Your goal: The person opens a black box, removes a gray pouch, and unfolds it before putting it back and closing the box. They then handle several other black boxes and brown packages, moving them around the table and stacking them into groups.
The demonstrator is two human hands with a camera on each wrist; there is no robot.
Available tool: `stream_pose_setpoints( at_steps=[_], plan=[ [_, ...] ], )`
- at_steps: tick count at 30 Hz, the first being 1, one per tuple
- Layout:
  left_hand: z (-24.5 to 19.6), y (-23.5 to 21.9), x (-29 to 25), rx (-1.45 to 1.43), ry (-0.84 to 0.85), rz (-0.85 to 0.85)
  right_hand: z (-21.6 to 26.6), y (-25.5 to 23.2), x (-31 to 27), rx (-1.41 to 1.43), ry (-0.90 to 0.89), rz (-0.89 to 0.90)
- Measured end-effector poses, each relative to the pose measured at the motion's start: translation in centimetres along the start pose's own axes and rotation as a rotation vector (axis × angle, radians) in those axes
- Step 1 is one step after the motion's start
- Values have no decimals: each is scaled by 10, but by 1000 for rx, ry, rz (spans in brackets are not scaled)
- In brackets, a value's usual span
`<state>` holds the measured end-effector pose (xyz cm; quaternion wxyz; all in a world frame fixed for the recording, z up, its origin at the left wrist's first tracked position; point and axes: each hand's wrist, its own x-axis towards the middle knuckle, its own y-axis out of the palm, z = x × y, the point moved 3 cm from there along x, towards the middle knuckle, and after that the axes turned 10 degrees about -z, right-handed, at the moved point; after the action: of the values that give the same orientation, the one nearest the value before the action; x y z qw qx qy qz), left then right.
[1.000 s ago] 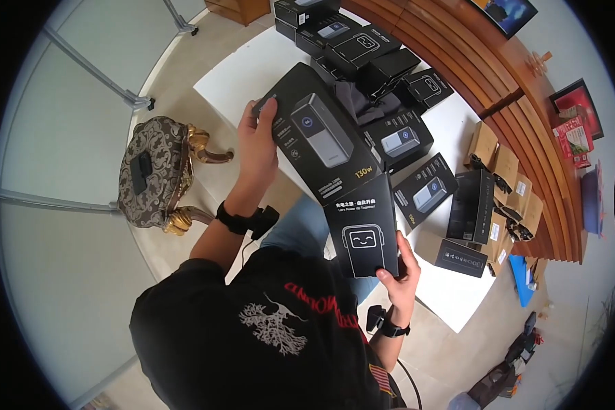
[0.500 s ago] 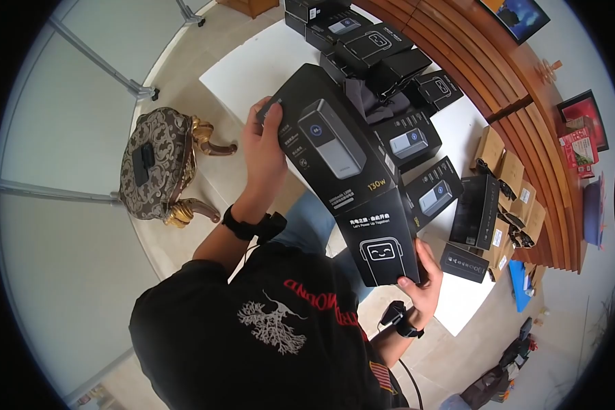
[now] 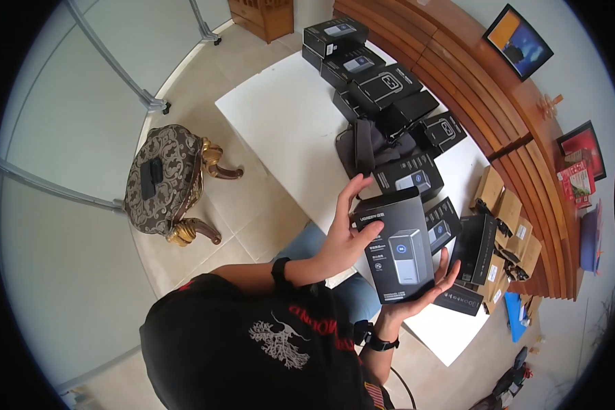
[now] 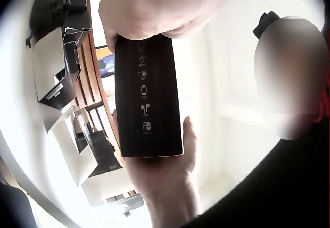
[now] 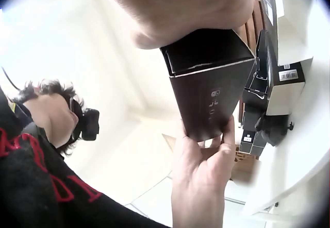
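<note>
Both hands hold one black box (image 3: 406,249) with a power bank pictured on its front. At its upper left, the left hand (image 3: 345,239) has its thumb on the front face and its fingers at the top edge. The right hand (image 3: 427,297) cups the lower end, with fingers up the right side. In the left wrist view a row of small icons runs down the side of the box (image 4: 147,99), above the right hand (image 4: 165,181). From the right wrist, the left hand (image 5: 201,179) is seen gripping the far end of the box (image 5: 211,96).
Several black boxes (image 3: 386,85) and a dark grey pouch (image 3: 355,147) lie on the white table (image 3: 273,116). Brown cartons (image 3: 488,188) stand at the right beside a slatted wooden piece (image 3: 458,78). A patterned stool (image 3: 174,150) is at the left.
The box has moved down and right and turned more upright. Its smiling-face panel no longer shows. The left hand has shifted right with it, and the head view now takes in more of the table.
</note>
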<state>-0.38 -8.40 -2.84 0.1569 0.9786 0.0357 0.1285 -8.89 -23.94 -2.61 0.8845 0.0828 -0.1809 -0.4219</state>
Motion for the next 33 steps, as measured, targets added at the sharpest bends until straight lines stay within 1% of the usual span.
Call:
stream_pose_setpoints(
  at_steps=[1,2,4,5,7,9,10,11,12,13,15,16,17,19,20,21,22,23,24,25,26,27,28,29,31,33],
  plan=[
    [0,1,2,-97,-90,-14,-1,3,2,27,19,-8],
    [2,-1,7,-98,-78,-17,-3,4,4,35,14,-1],
    [2,-8,14,-66,-19,-25,-7,4,2,-151,-29,127],
    [0,-14,21,-66,-12,-26,-7,6,1,-164,46,235],
    [-7,-27,44,26,-52,8,-15,-3,1,-314,145,473],
    [-8,-36,55,30,-28,35,-23,1,-14,-177,441,742],
    [-11,-38,57,-51,-135,49,-27,4,-25,-65,542,718],
    [-11,-40,57,-134,-244,62,-28,11,-32,12,566,620],
    [-4,-42,53,-93,-190,111,-29,15,-34,5,572,542],
    [-1,-43,45,-98,-191,113,-31,18,-32,-3,577,465],
    [7,-43,24,-32,-362,131,-32,24,-18,-5,481,336],
    [8,-43,19,-67,-479,108,-29,31,-12,-82,377,351],
    [6,-46,24,-58,-481,110,-30,36,-5,-96,290,423],
    [-2,-60,56,-135,-421,-70,-1,61,1,12,172,425],
    [-8,-70,83,-153,-352,-110,9,68,9,-20,41,429],
    [-18,-79,116,-147,-278,-99,19,70,18,-57,-88,431],
    [-25,-90,154,-50,-138,-65,29,69,27,-104,-178,433],
    [-29,-99,194,116,-24,-47,41,69,33,-85,-272,426],
    [-28,-108,235,288,156,-47,56,72,37,-63,-383,476],
    [-33,-105,275,380,249,-12,75,78,40,-41,-494,525],
    [-33,-102,314,500,220,30,99,87,39,-92,-665,544],
    [-30,-95,344,620,191,77,121,99,37,-40,-729,595],
    [-32,-83,361,608,160,84,139,108,32,-48,-783,652],
    [-31,-69,373,595,125,98,156,119,21,-38,-806,704],
    [-14,-53,388,550,-30,237,172,129,14,120,-980,778],
    [7,-47,401,677,-69,323,185,131,6,177,-1031,739]
  ],
)
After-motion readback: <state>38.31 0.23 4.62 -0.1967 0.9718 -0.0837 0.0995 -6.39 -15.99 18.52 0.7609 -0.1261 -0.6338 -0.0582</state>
